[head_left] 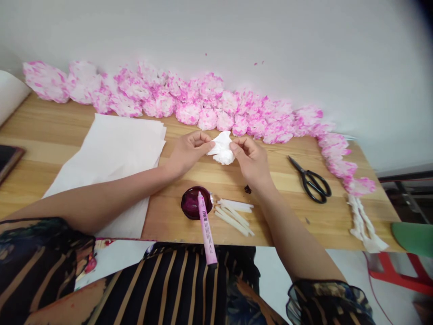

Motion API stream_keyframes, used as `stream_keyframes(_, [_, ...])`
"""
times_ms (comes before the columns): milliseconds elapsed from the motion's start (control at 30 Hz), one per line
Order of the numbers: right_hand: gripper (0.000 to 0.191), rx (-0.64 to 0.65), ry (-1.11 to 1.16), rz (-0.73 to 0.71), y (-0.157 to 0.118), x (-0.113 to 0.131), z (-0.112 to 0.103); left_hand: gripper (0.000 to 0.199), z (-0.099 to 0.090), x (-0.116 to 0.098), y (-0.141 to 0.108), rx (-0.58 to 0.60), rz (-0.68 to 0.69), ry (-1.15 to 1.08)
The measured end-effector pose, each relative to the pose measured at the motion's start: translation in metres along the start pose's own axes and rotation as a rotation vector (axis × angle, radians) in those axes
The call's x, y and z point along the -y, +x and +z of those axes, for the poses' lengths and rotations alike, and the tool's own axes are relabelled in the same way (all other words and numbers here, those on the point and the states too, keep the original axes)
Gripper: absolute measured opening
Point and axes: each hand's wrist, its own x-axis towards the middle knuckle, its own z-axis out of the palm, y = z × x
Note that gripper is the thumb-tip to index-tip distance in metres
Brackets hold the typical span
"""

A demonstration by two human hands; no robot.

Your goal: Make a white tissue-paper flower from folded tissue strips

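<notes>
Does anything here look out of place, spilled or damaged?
The pink marker lies across the dark bowl, its near end apparently jutting past the edge of the table, so it might get knocked off. A few pink specks dot the wall. No fresh spill or breakage shows.

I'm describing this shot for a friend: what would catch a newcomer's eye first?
Probably the long bank of pink-and-white paper-like blooms along the table's back edge. Next, the small white piece pinched between both hands at the center, then the black scissors to its right.
</notes>
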Motion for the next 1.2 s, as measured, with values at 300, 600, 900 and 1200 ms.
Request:
stream_keyframes(300, [0.023, 0.002, -0.157, -0.122, 0.001, 0.008, -0.005, 0.02, 0.005, -0.006, -0.012, 0.072, 0.15, 0.184])
stream_keyframes(600, [0.019, -0.001, -0.402, -0.391, -0.002, 0.009, -0.002, 0.029, 0.001, -0.002, -0.005, 0.121, 0.058, 0.133])
stream_keyframes(900, [0.021, -0.006, 0.027, 0.017, 0.0, 0.001, 0.001, 0.024, 0.001, -0.001, 0.001, 0.02, -0.021, -0.048])
stream_keyframes(1200, [0.021, -0.008, -0.112, -0.09, 0.0, 0.007, -0.003, 0.022, 0.004, -0.003, -0.009, 0.091, 0.092, 0.119])
